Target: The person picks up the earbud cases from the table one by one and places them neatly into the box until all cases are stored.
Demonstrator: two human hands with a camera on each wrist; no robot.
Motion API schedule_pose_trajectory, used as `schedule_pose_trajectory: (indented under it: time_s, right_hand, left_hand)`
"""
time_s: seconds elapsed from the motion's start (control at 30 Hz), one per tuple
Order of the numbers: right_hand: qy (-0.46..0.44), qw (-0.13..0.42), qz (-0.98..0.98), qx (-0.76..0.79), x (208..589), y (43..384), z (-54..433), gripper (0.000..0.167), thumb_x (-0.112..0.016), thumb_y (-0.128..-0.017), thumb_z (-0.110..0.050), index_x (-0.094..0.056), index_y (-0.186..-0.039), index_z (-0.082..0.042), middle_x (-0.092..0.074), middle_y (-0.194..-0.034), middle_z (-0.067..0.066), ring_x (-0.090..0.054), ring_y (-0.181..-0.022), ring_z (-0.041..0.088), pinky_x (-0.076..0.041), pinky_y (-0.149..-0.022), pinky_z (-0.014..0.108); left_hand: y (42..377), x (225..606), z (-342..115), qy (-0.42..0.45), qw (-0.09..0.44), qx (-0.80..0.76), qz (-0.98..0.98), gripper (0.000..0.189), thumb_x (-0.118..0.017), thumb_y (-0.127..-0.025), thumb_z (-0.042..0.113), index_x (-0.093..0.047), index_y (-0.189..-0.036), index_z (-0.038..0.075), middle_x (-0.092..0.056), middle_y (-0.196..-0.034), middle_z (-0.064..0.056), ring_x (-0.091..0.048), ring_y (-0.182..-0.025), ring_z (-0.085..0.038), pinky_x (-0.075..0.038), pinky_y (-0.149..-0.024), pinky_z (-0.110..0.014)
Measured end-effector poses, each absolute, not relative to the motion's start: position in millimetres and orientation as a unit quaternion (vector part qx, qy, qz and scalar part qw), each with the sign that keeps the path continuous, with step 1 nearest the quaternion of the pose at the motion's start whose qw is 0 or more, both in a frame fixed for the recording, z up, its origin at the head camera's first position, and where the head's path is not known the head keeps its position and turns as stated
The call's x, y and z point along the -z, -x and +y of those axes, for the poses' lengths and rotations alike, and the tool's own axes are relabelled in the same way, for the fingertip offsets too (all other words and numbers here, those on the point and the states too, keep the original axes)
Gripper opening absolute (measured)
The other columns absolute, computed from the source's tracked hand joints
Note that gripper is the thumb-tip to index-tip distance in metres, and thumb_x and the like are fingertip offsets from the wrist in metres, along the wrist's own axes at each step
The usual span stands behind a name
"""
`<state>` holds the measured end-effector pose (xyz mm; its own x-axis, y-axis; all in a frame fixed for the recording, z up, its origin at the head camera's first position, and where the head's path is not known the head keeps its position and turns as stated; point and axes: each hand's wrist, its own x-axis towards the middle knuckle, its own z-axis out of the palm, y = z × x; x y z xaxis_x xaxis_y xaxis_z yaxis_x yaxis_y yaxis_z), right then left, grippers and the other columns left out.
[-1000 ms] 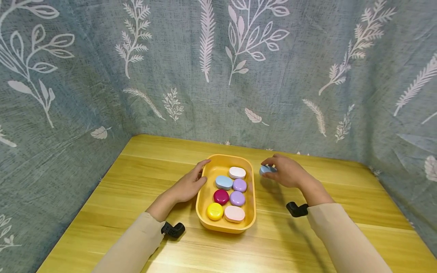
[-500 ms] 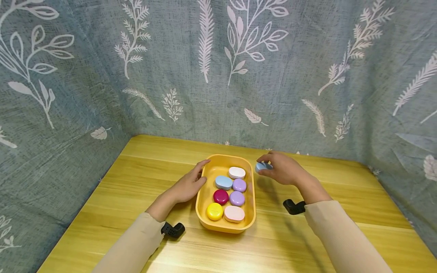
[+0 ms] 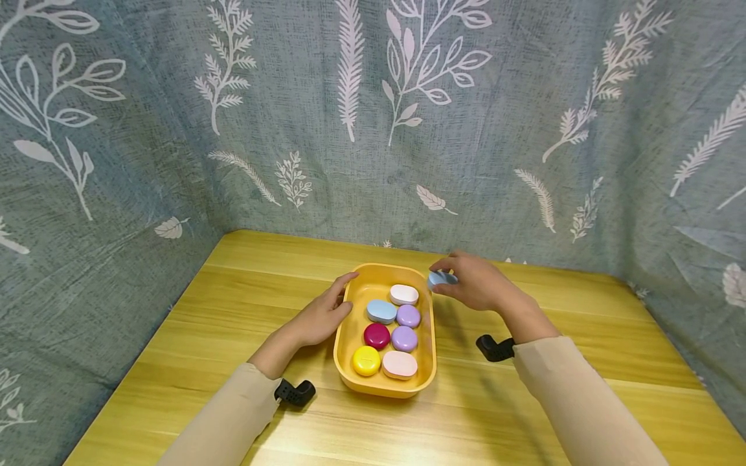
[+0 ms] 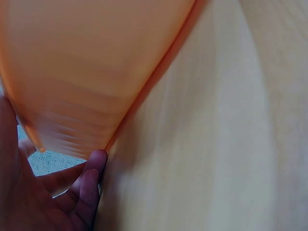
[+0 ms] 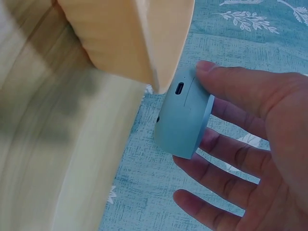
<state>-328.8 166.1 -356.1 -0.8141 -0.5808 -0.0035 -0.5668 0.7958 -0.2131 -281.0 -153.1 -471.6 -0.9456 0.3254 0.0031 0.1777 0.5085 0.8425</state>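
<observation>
My right hand [image 3: 474, 281] pinches a light blue oval earbud charging case [image 5: 182, 113] between thumb and fingers; its charging port faces the right wrist camera. In the head view the case overlaps the upper right rim of a yellow-orange tray [image 3: 432, 336]. Spread along the tray's left side, my left hand [image 3: 320, 316] touches the rim with thumb and forefinger. Its other fingers [image 4: 89, 187] reach the lower outer edge in the left wrist view. Inside the tray lie a white case [image 3: 404, 294], another light blue case [image 3: 381, 311] and several more.
Two purple round cases [image 3: 405, 338], a crimson one [image 3: 377, 336], a yellow one [image 3: 366, 360] and a pink oval one [image 3: 399, 365] fill the tray's near part. Wooden table [image 3: 233, 272] surrounds it. A leaf-patterned grey-blue cloth [image 3: 315, 129] hangs behind and at the sides.
My right hand has carried the light blue case leftward and slightly away, from beside the tray to its right rim. My left hand has stayed in place against the tray.
</observation>
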Motion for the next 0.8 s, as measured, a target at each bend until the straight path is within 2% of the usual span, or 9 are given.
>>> schedule_pose_trajectory:
  time_s: [0.13,0.8]
  right_hand:
    - [0.305,0.036,0.946,0.104,353,328,162,0.039,-0.073,-0.098,-0.030,-0.070,-0.132,-0.011,-0.065,-0.113,0.009,-0.062,-0.097,0.026,-0.052,-0.081,0.044]
    - [0.309,0.052,0.945,0.089,346,328,135,0.040,-0.070,-0.100,-0.032,-0.068,-0.136,-0.014,-0.063,-0.130,0.015,-0.064,-0.105,0.029,-0.053,-0.093,0.051]
  left_hand:
    - [282,473,-153,-0.147,0.076,-0.470,0.867,0.059,-0.044,-0.110,0.028,-0.023,-0.164,0.037,-0.045,-0.160,-0.015,-0.050,-0.144,-0.031,-0.040,-0.119,-0.051]
    - [282,473,-153,-0.150,0.075,-0.468,0.867,0.059,-0.043,-0.110,0.028,-0.023,-0.164,0.036,-0.044,-0.161,-0.016,-0.049,-0.145,-0.032,-0.040,-0.120,-0.052]
